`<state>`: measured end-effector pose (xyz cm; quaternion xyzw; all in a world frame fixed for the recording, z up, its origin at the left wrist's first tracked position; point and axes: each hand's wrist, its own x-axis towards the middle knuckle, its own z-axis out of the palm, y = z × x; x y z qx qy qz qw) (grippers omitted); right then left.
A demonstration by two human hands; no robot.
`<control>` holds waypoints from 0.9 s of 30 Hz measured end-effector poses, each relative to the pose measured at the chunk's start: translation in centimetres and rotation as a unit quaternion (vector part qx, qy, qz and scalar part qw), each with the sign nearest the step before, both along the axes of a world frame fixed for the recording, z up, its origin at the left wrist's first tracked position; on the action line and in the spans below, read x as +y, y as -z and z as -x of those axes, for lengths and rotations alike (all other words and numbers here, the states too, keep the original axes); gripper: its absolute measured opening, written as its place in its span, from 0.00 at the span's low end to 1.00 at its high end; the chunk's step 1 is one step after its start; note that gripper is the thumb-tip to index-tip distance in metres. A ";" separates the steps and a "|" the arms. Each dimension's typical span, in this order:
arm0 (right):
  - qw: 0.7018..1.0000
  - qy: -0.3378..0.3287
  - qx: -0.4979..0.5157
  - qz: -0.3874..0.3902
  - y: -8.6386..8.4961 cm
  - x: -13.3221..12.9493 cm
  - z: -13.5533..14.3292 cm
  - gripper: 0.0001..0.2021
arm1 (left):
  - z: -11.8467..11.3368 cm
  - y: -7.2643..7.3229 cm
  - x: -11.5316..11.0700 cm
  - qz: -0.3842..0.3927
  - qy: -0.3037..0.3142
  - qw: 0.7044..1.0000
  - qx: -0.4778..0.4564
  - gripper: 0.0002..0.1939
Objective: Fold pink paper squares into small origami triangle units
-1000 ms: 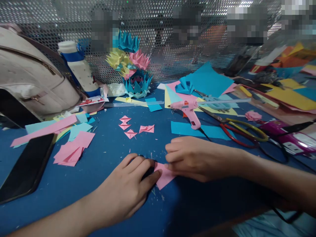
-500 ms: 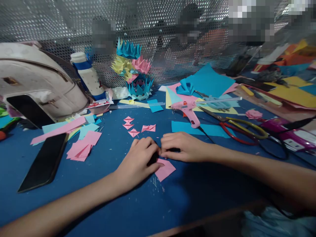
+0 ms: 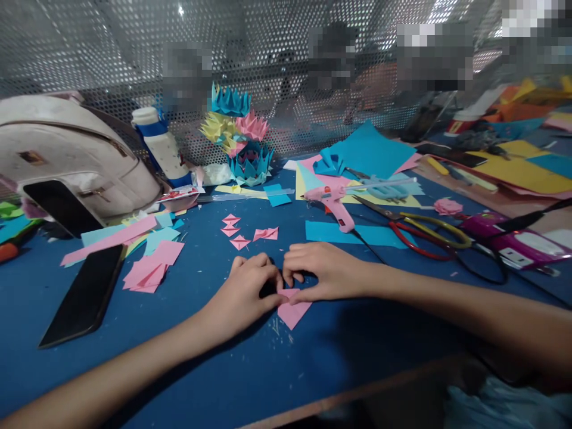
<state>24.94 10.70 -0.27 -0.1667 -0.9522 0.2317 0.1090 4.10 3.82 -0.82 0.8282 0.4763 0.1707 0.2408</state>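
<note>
A small pink paper point(image 3: 292, 316), partly folded to a downward point, lies on the blue table point(image 3: 214, 369) under both hands. My left hand point(image 3: 252, 283) is closed on its left side, thumb on the paper and fingers curled. From the right, my right hand point(image 3: 313, 271) presses its thumb on the paper's upper right part, fingers bent with the tips near my left fingers. The paper's top edge is partly hidden by the hands. Just beyond lie several small folded pink pieces point(image 3: 240, 242). A stack of pink paper squares point(image 3: 149, 271) rests to the left.
A pink glue gun point(image 3: 333, 199), scissors point(image 3: 429, 229) and a blue strip point(image 3: 357, 234) lie beyond my right arm. A black phone point(image 3: 87, 295) is at left, near a backpack point(image 3: 62, 155) and a bottle point(image 3: 163, 146). Folded paper flowers point(image 3: 250, 161) stand by the perforated metal screen point(image 3: 277, 36).
My right hand has come down onto the pink paper, its thumb now on the upper right part. The paper's right corner has been folded inward. The view has shifted slightly.
</note>
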 end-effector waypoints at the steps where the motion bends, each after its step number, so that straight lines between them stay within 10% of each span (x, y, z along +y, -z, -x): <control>1: 1.000 0.000 0.000 0.003 0.0 0.0 0.0 0.11 | 0.0 0.0 0.0 0.005 0.000 1.000 -0.005 0.06; 27: 0.970 0.096 0.085 0.207 0.5 -0.1 0.7 0.08 | 0.2 0.4 -0.1 -0.028 -0.051 0.996 -0.068 0.13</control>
